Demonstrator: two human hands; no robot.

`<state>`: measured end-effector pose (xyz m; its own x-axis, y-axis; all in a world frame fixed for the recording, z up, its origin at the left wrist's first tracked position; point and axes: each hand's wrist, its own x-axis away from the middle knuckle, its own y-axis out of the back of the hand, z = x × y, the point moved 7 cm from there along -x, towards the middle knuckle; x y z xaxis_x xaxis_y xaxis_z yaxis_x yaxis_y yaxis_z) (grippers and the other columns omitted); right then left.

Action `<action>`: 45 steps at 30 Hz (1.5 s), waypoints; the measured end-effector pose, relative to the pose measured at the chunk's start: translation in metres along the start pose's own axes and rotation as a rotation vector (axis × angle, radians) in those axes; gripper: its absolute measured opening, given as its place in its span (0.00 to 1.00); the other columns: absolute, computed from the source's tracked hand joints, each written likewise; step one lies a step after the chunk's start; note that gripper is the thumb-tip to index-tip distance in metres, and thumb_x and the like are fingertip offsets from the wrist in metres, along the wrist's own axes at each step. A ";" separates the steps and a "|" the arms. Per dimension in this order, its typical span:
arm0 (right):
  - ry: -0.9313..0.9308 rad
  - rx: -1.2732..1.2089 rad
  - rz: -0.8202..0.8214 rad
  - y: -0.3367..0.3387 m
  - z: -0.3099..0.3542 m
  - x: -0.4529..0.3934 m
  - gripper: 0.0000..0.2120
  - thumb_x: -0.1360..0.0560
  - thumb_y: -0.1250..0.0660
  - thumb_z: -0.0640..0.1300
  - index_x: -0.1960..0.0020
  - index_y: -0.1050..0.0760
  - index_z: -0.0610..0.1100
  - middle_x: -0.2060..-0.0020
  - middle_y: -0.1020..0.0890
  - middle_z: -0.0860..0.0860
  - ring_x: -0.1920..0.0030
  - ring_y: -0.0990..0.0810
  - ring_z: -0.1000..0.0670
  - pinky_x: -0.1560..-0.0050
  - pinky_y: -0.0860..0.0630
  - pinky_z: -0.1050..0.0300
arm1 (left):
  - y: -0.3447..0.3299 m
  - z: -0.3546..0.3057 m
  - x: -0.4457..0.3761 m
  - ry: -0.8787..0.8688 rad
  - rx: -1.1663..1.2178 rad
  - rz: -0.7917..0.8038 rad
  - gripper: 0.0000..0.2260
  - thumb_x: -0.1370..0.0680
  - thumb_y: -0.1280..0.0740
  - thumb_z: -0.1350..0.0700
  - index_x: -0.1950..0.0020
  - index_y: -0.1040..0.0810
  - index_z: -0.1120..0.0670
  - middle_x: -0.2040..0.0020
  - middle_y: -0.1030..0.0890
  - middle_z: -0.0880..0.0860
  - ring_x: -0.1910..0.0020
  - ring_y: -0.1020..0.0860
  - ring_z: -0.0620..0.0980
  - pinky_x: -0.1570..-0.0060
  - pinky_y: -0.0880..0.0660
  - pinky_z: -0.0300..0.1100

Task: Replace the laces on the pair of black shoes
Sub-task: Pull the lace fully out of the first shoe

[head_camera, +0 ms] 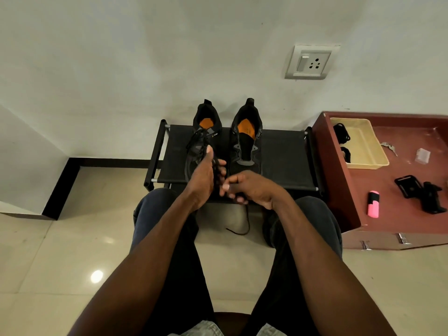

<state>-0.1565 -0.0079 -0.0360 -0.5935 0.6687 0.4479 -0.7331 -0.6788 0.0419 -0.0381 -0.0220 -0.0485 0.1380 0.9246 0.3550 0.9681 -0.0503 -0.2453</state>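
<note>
Two black shoes with orange insoles stand on a low black rack (286, 156), heels toward the wall. The left shoe (206, 127) has a loose black lace across its tongue. The right shoe (247, 137) shows no lace. My left hand (204, 175) lies over the toe of the left shoe, fingers curled round the lace. My right hand (244, 187) is beside it at the rack's front edge and pinches a black lace (246, 224). That lace hangs down between my knees to the floor.
A maroon cabinet top (397, 204) at the right carries a cream tray (363, 151) with black laces, keys (389, 147), a pink and black lighter-like item (373, 204) and a black phone holder (421, 195). A wall socket (311, 62) is above. Glossy tile floor surrounds the rack.
</note>
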 end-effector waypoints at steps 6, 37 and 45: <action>0.199 -0.436 -0.442 0.051 0.006 0.008 0.08 0.19 0.37 0.40 0.53 0.20 0.39 0.69 0.27 0.50 0.72 0.33 0.55 0.74 0.38 0.64 | -0.029 0.018 0.013 0.240 -0.196 0.351 0.35 0.22 0.54 0.28 0.53 0.24 0.56 0.63 0.26 0.53 0.65 0.30 0.48 0.62 0.34 0.44; -0.114 0.103 -0.378 0.032 -0.019 0.001 0.08 0.19 0.35 0.44 0.51 0.17 0.45 0.69 0.26 0.51 0.76 0.34 0.57 0.78 0.39 0.66 | -0.028 -0.015 0.012 0.006 0.512 0.372 0.36 0.23 0.46 0.30 0.39 0.26 0.63 0.54 0.23 0.59 0.56 0.25 0.54 0.50 0.27 0.48; 0.069 -0.133 -0.061 0.013 0.006 0.009 0.09 0.19 0.35 0.43 0.52 0.18 0.43 0.68 0.25 0.52 0.73 0.34 0.56 0.74 0.41 0.64 | -0.011 0.000 -0.003 -0.046 -0.052 0.026 0.33 0.20 0.50 0.31 0.42 0.26 0.60 0.58 0.22 0.54 0.60 0.25 0.49 0.52 0.28 0.47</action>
<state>-0.1693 -0.0122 -0.0263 -0.5642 0.7301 0.3854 -0.8037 -0.5927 -0.0538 -0.0494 -0.0245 -0.0466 0.1552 0.9389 0.3073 0.9740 -0.0935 -0.2063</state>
